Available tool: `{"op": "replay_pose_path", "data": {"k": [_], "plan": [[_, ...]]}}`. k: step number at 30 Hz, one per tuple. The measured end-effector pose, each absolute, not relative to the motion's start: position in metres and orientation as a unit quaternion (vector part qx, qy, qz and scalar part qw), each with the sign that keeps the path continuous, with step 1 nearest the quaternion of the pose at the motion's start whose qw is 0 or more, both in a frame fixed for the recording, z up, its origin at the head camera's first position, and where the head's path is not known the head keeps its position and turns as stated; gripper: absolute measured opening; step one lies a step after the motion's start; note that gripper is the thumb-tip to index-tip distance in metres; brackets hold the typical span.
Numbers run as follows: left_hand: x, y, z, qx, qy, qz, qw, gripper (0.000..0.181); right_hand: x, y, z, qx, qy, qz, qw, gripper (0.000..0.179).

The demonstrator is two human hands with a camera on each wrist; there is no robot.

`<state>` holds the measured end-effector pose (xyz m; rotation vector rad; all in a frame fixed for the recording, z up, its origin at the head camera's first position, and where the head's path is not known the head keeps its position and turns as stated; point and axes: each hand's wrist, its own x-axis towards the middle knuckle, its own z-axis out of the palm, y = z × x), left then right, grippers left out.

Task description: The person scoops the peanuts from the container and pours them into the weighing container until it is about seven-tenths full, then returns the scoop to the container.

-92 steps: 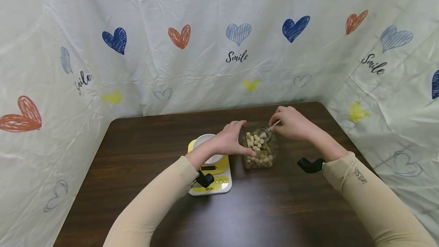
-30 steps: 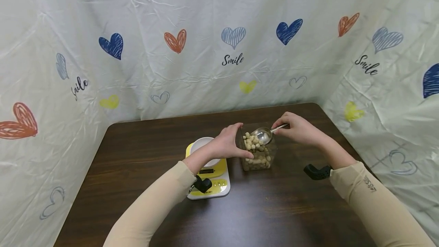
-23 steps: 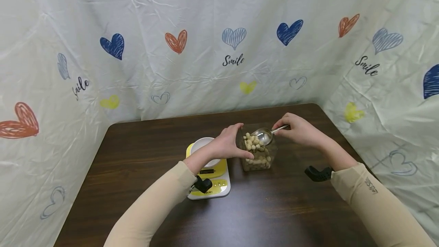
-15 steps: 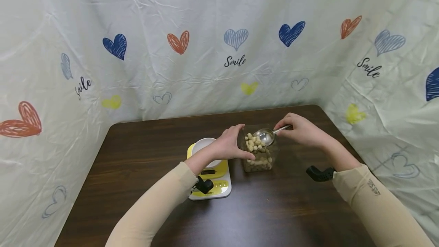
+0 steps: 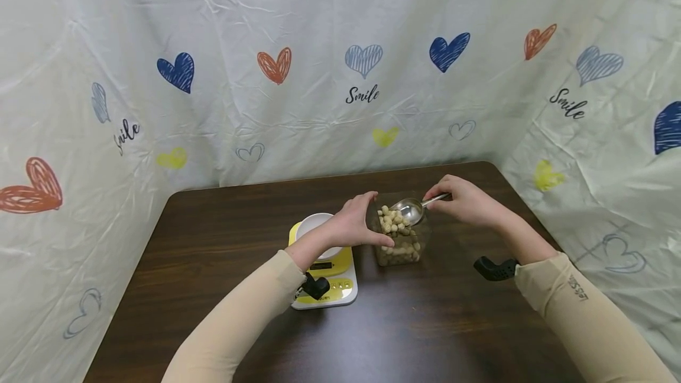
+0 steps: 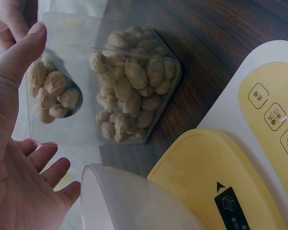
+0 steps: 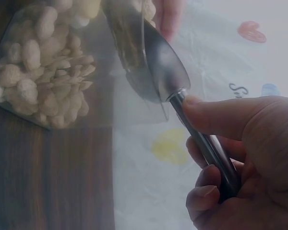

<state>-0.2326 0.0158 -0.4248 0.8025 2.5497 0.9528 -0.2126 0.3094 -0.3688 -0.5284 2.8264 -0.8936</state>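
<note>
A clear plastic container (image 5: 399, 257) with unshelled peanuts (image 6: 134, 81) in it stands right of the scale. My left hand (image 5: 352, 222) holds it from the left, thumb on the near side and fingers on the far side. With thumb and curled fingers, my right hand (image 5: 461, 198) grips the handle of a metal scoop (image 7: 168, 67). The scoop's bowl is at the container's mouth, and several peanuts (image 6: 53, 91) lie in it in the left wrist view. In the right wrist view, the container wall partly covers the bowl.
A yellow and white kitchen scale (image 5: 340, 294) bears a white bowl (image 5: 314, 223), partly hidden by the left forearm. Both rest on a dark wooden table (image 5: 223, 235). White cloth (image 5: 308, 152) printed with hearts hangs behind and at the sides.
Since the oldest frame, the right hand has shifted slightly right and the scoop has come up, its handle more level and its bowl more visible. The left hand stays on the container.
</note>
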Motion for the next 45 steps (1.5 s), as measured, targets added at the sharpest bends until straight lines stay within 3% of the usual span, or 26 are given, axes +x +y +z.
{"op": "replay_pose_path", "data": {"k": [26,45], "plan": [[-0.233,0.015,-0.423,0.281,0.886,0.333,0.158,0.119,-0.208,0.324,-0.347,-0.144,0.944,-0.291,0.061,0.024],[-0.232,0.013,-0.427,0.285,0.878,0.348,0.163,0.121,-0.204,0.342,-0.364,-0.115,0.934,-0.331,0.068,0.038]]}}
